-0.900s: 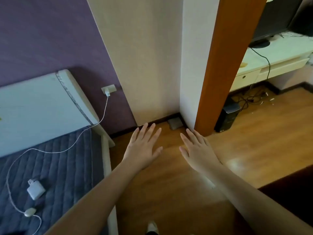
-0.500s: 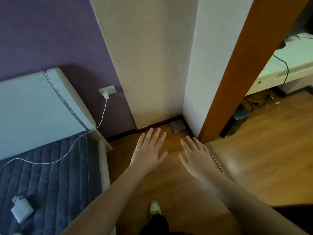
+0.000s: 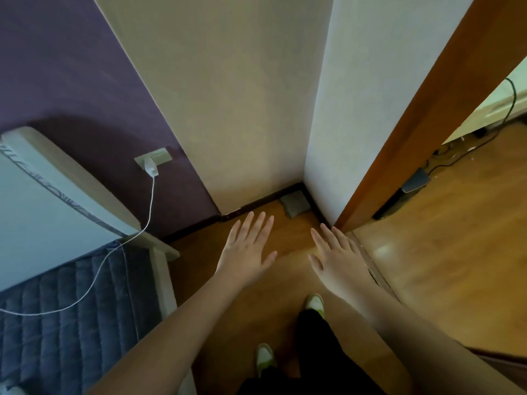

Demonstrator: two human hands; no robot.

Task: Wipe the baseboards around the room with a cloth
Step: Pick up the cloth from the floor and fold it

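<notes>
Looking down through the head camera, the only view, both arms stretch forward over the glossy orange-brown wooden floor [image 3: 445, 252]. The left hand [image 3: 246, 250] and the right hand [image 3: 335, 260] are spread flat with straight fingers, palms down, and hold nothing. A folded grey cloth [image 3: 295, 205] lies on the floor in the corner, touching or just beside the dark brown baseboard [image 3: 256, 203] that runs along the foot of the cream wall and turns under the white wall. Both hands are short of the cloth, the left nearer the baseboard.

Judging from this, the cloth is not yet picked up, so no wiping can be counted. The risks look modest. Tucked tight in the corner, the cloth could be pinched only by one layer and unfold. The thin white charger cable [image 3: 134, 238] hangs from the wall socket plug [image 3: 150, 168] down onto the blue quilted bed [image 3: 71, 323]; a sweep leftward along the baseboard could snag it and pull the plug.
</notes>
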